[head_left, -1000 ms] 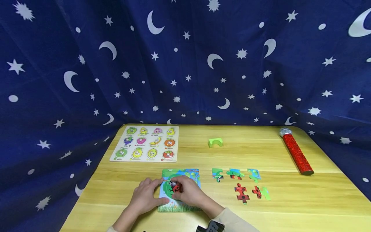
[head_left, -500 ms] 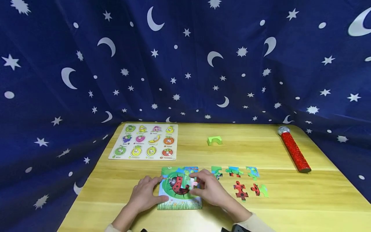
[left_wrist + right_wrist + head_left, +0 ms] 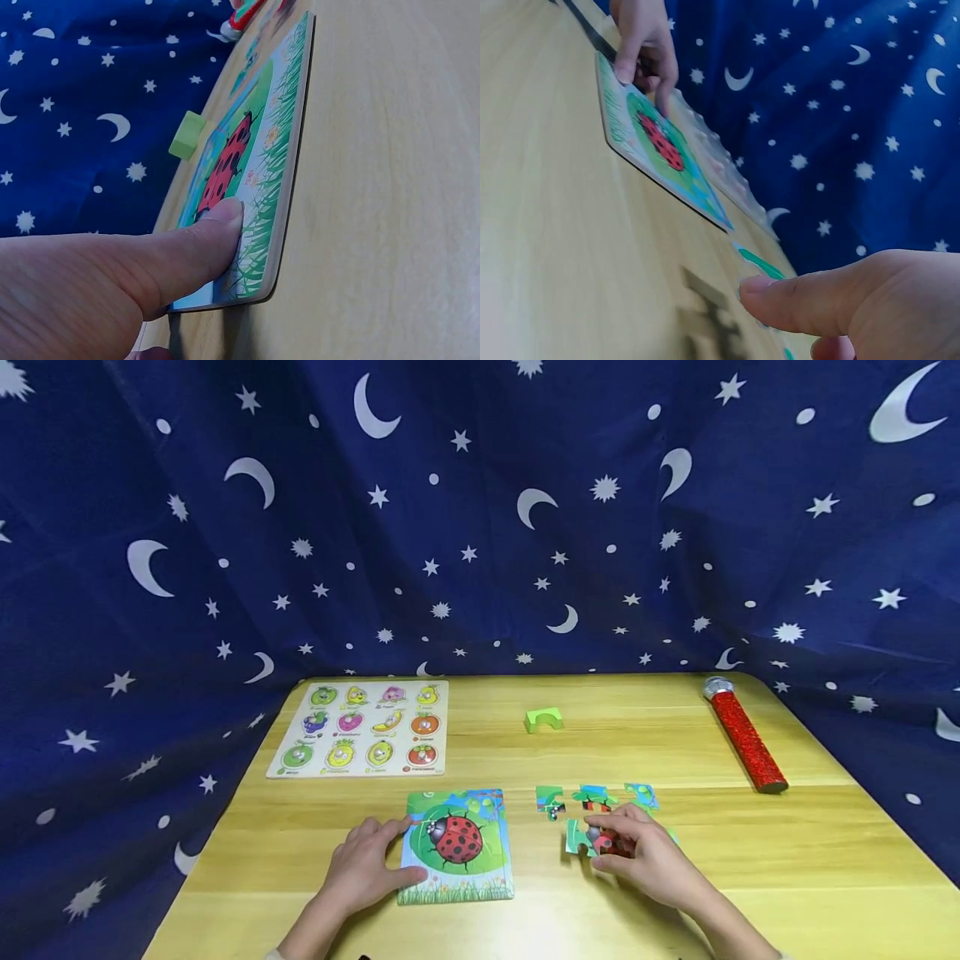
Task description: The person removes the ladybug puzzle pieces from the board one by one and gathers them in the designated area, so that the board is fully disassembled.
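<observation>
My left hand (image 3: 367,864) rests at the left edge of a square ladybug puzzle board (image 3: 483,856), thumb on its printed face and index fingertip at its upper left side. In the left wrist view, the thumb (image 3: 202,232) presses on the board near its grassy border. Right of the board, my right hand (image 3: 648,852) pinches a green and red jigsaw piece (image 3: 577,837) between thumb and fingers, partly covering it. Loose jigsaw pieces lie just beyond: one with green and black (image 3: 550,799), one with blue and red (image 3: 595,796), and a blue-green one (image 3: 642,795).
A fruit peg puzzle (image 3: 360,727) lies at the back left of the wooden table (image 3: 480,935). A green arch block (image 3: 543,719) stands at the back middle, a red glittery toy microphone (image 3: 746,739) at the right. A starry blue curtain (image 3: 480,527) hangs behind.
My right hand has lifted a jigsaw piece off the board and carried it right, over the loose pieces, some of which it now covers. The left hand has stayed at the board's edge.
</observation>
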### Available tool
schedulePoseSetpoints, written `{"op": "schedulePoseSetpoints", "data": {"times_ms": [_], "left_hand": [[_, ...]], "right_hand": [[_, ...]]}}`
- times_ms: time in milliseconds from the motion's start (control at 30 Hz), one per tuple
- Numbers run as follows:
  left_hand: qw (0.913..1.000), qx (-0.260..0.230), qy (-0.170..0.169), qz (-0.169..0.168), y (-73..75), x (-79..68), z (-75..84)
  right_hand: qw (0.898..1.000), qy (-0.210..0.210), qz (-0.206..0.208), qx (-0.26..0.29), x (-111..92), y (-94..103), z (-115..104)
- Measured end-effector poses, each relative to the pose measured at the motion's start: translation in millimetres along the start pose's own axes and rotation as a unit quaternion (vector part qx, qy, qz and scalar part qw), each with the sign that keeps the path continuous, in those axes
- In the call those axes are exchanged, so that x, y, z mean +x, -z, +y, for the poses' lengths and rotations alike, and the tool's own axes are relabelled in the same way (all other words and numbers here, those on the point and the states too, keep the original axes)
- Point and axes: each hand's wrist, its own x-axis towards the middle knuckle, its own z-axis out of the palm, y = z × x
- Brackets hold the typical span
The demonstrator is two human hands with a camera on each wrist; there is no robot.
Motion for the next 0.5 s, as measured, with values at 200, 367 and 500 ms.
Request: {"op": "schedulePoseSetpoints", "data": {"times_ms": [200, 367, 500], "left_hand": [[1.0000, -0.005, -0.006, 0.005, -1.1, 1.0, -1.8], [0.9999, -0.011, -0.010, -0.004, -5.4, 0.6, -1.5], [0.9999, -0.007, -0.008, 0.001, -2.2, -0.1, -0.9]], "right_hand": [[0.999, 0.013, -0.017, -0.044, 7.7, -13.0, -4.2], [0.996, 0.016, -0.002, -0.085, 5.7, -21.7, -3.6], [0.996, 0.021, 0.011, -0.092, 7.1, -22.7, -4.5]]}}
